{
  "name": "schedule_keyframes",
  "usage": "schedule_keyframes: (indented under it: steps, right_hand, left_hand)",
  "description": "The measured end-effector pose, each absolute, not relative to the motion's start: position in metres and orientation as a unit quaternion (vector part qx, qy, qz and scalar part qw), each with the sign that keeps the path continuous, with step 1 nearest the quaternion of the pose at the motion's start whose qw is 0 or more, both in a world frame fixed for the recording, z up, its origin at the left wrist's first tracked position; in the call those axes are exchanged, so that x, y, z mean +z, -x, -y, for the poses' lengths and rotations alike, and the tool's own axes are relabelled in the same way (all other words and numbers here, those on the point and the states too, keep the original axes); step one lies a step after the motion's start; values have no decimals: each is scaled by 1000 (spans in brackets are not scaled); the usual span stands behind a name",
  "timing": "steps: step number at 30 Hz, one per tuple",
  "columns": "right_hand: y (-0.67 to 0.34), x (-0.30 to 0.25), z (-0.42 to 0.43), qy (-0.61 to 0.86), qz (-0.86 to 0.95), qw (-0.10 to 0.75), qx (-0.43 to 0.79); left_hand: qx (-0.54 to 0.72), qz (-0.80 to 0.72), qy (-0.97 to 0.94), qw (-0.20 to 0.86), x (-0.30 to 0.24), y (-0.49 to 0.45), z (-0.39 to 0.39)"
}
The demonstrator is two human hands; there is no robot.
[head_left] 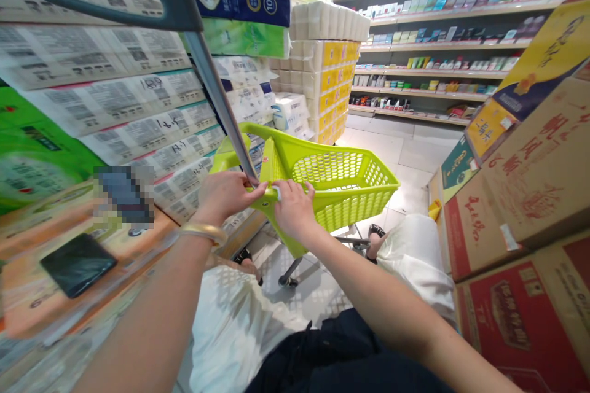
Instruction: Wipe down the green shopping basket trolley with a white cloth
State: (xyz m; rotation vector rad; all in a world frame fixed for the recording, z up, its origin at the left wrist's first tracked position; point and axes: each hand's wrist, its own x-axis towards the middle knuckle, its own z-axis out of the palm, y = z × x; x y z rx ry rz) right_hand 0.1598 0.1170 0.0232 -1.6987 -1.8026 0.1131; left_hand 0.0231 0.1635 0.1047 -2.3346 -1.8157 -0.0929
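A lime-green plastic shopping cart (322, 212) with slotted sides stands before me. Its grey metal pole (216, 92) rises to a dark handle (152, 3) at the upper left. My left hand (233, 191), with a gold bangle (203, 232) on the wrist, is closed at the pole's foot, thumb against the basket's near rim. My right hand (295, 207) lies beside it on the same rim, fingers curled. A small white piece (277, 191) shows at its fingers, pressed to the rim. It may be a tissue; most of it is hidden. The basket's inside shows no goods.
Stacked paper packs (133, 92) line the left. A phone (78, 264) lies on an orange pack (138, 252), near a blurred-out object (124, 194). Cardboard cartons (530, 196) stand at right; stocked shelves (437, 43) fill the back. The cart's wheel (288, 281) is close to my feet.
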Motion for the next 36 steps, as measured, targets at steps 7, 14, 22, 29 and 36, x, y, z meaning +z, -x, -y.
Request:
schedule_keyframes:
  steps: [7, 14, 22, 29, 36]
  right_hand:
    - [-243, -18, -115, 725, 622, 296, 14]
    - [-252, -23, -117, 766, 568, 301, 10]
    - [-168, 20, -118, 676, 649, 342, 73]
    - [-203, 0, -116, 661, 675, 324, 50]
    - [-279, -33, -115, 750, 601, 275, -16]
  left_hand:
    - [-33, 608, 788, 88, 104, -21, -166]
    - [-32, 607, 790, 82, 104, -23, -167]
    - [-23, 612, 785, 98, 103, -21, -171]
    - [-25, 611, 785, 98, 103, -22, -169]
    - [-29, 610, 787, 87, 105, -23, -167]
